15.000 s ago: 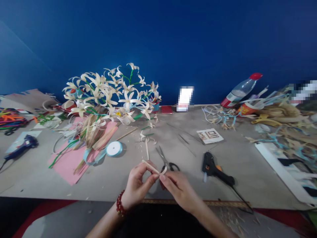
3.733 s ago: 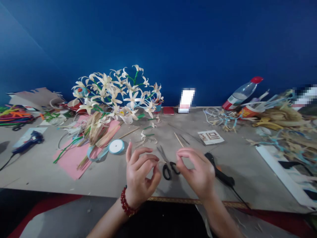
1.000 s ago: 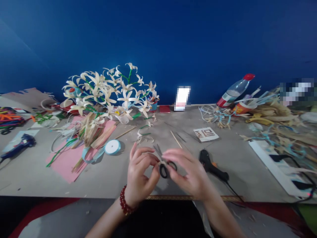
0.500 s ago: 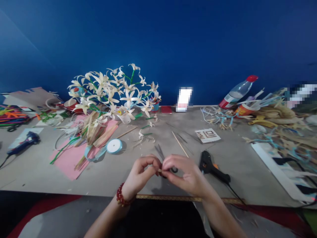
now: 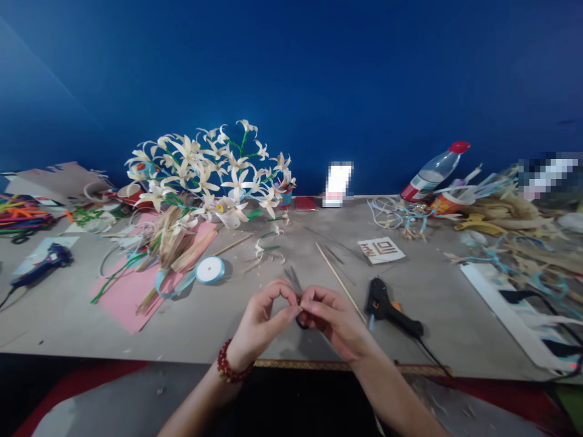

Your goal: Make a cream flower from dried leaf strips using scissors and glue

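Observation:
My left hand (image 5: 266, 315), with a dark red bead bracelet (image 5: 226, 364) at the wrist, pinches thumb against fingertips near the table's front. Its fingertips meet those of my right hand (image 5: 334, 318), which is pinched too. Between them is a tiny pale bit, mostly hidden by the fingers and too small to name. Scissors (image 5: 294, 279) lie on the table behind and under the hands, their handles partly covered. To the right of my right hand rest a thin wooden stick (image 5: 340, 280) and a black glue gun (image 5: 387, 306).
Many pale handmade flowers (image 5: 239, 182) stand at the back left. A ribbon spool (image 5: 210, 269) and pink paper (image 5: 122, 303) lie left. At right are a patterned card (image 5: 381, 249), a tilted bottle (image 5: 432, 176) and a white power strip (image 5: 510, 321). A blue glue gun (image 5: 43, 266) sits far left.
My fingertips have shifted slightly right and up, and my right-hand fingers have curled in more. The small pale piece seen between them shows less now. The things on the table stay put.

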Tool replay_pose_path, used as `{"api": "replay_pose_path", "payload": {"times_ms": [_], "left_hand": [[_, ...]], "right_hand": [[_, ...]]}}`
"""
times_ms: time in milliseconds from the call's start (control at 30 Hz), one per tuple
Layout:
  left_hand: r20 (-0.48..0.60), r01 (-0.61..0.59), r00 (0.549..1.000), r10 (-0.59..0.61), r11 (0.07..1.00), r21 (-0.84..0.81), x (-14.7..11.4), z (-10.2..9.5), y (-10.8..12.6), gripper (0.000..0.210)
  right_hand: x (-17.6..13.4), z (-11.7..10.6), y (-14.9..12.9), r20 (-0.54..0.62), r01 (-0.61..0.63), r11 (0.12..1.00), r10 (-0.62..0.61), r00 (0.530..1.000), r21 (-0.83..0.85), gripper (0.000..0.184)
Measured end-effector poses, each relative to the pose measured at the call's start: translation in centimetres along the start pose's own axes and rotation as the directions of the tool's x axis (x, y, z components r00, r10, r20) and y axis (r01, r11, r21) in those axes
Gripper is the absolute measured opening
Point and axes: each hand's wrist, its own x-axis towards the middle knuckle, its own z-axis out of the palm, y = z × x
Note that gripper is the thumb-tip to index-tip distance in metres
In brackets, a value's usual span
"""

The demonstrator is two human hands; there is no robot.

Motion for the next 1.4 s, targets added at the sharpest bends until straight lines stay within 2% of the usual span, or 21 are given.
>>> {"api": "replay_pose_path", "payload": {"times_ms": [167, 367, 533, 667, 800, 900, 1000, 1100, 1167, 1233, 1300, 1400], "left_hand": [[0.012, 0.101, 0.995, -0.101, 0.976, -0.194, -0.1, 0.2, -0.1, 0.019], [0.089, 0.198, 0.98, -0.178, 0.908, -0.369, -0.3, -0.3, -0.6, 0.02], [0.085, 0.209, 0.977, -0.195, 0.815, -0.54, -0.2, -0.6, -1.6, 0.029], [0.017, 0.13, 0.991, -0.136, 0.89, -0.436, -0.3, -0.6, -1.3, 0.019], [0.056, 0.147, 0.989, -0.136, 0.935, -0.323, -0.4, -0.3, -0.4, 0.016], [0.08, 0.192, 0.981, -0.174, 0.894, -0.405, -0.1, -0.1, -0.4, 0.016], [0.104, 0.222, 0.975, -0.198, 0.813, -0.539, 0.0, -0.1, -1.0, 0.018], [0.108, 0.228, 0.972, -0.207, 0.742, -0.631, -0.1, -0.3, -1.4, 0.021], [0.058, 0.183, 0.981, -0.185, 0.783, -0.595, -0.2, -0.5, -1.4, 0.017], [0.009, 0.139, 0.988, -0.154, 0.866, -0.481, -0.3, -0.6, -1.0, 0.013], [0.003, 0.132, 0.99, -0.14, 0.925, -0.356, -0.3, -0.6, -0.5, 0.013], [0.003, 0.131, 0.991, -0.135, 0.959, -0.251, -0.2, -0.3, 0.0, 0.012]], "right_hand": [[-0.2, 0.6, 0.5, -0.013, 0.0, 1.0, 0.0, 1.0, 0.012, 0.032], [-0.4, 0.9, 1.0, 0.071, -0.048, 0.968, 0.031, 0.997, 0.248, 0.027], [-0.2, 0.5, 0.9, 0.121, -0.082, 0.933, 0.042, 0.992, 0.351, 0.03], [-0.1, 0.4, 0.7, 0.097, -0.089, 0.944, 0.061, 0.993, 0.319, 0.026], [-0.1, 0.6, 0.8, 0.09, -0.098, 0.948, 0.075, 0.993, 0.303, 0.025], [0.0, 0.8, 1.1, 0.103, -0.1, 0.942, 0.07, 0.992, 0.321, 0.025], [0.0, 0.7, 1.2, 0.14, -0.13, 0.92, 0.082, 0.987, 0.371, 0.026], [0.0, 0.6, 1.1, 0.127, -0.113, 0.91, 0.068, 0.99, 0.399, 0.027], [0.0, 0.5, 1.0, 0.097, -0.086, 0.929, 0.054, 0.994, 0.361, 0.025], [0.1, 0.6, 0.8, 0.072, -0.07, 0.953, 0.05, 0.996, 0.296, 0.024], [0.1, 0.7, 0.8, 0.047, -0.057, 0.969, 0.047, 0.998, 0.239, 0.025], [0.1, 1.0, 0.8, 0.007, -0.035, 0.98, 0.035, 0.999, 0.197, 0.028]]}}
